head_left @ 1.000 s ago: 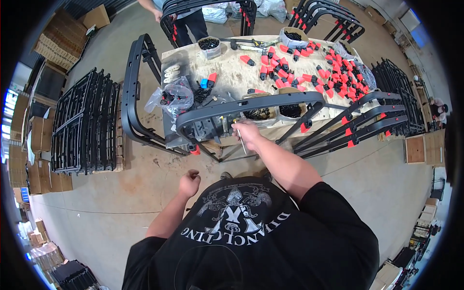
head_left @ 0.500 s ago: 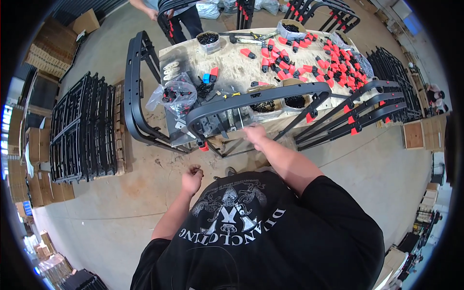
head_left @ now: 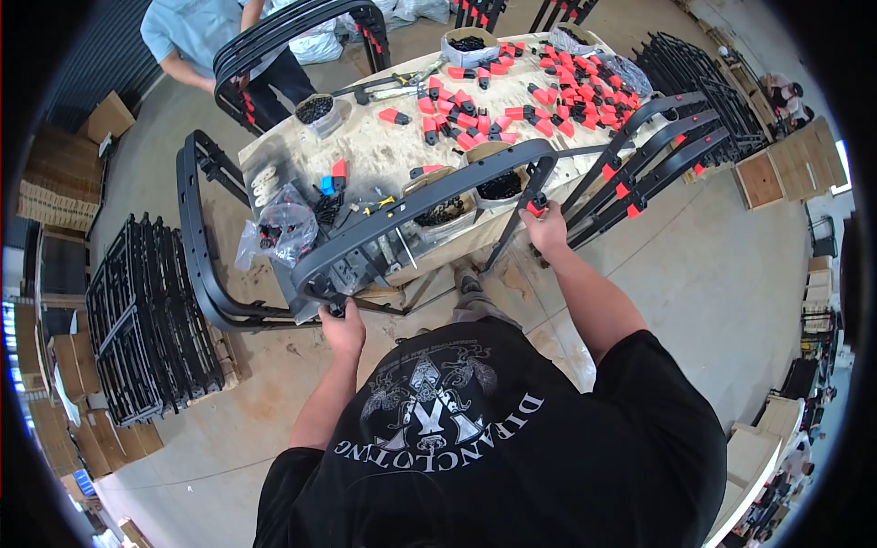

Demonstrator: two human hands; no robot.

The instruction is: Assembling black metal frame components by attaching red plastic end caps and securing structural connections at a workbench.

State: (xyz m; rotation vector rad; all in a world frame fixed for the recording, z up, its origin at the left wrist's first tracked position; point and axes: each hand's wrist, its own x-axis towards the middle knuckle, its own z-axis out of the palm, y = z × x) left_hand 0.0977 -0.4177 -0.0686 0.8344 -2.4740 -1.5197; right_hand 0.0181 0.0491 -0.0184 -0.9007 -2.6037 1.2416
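A clear bag (head_left: pixel 290 230) of parts lay at left on the surface (head_left: pixel 365 137). A person's left hand (head_left: pixel 343 329) gripped the left side of a black frame (head_left: pixel 429 194) standing along the surface's near edge; the right hand (head_left: pixel 549 229) clasped its right leg, near more frames (head_left: pixel 692 125).

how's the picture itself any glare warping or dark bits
Head view: fisheye bending bows the far edge of the pale wooden tabletop; head view: black swallows all four corners; head view: a bright white patch glares near the right rim; head view: left bare hand and right bare hand look well lit.
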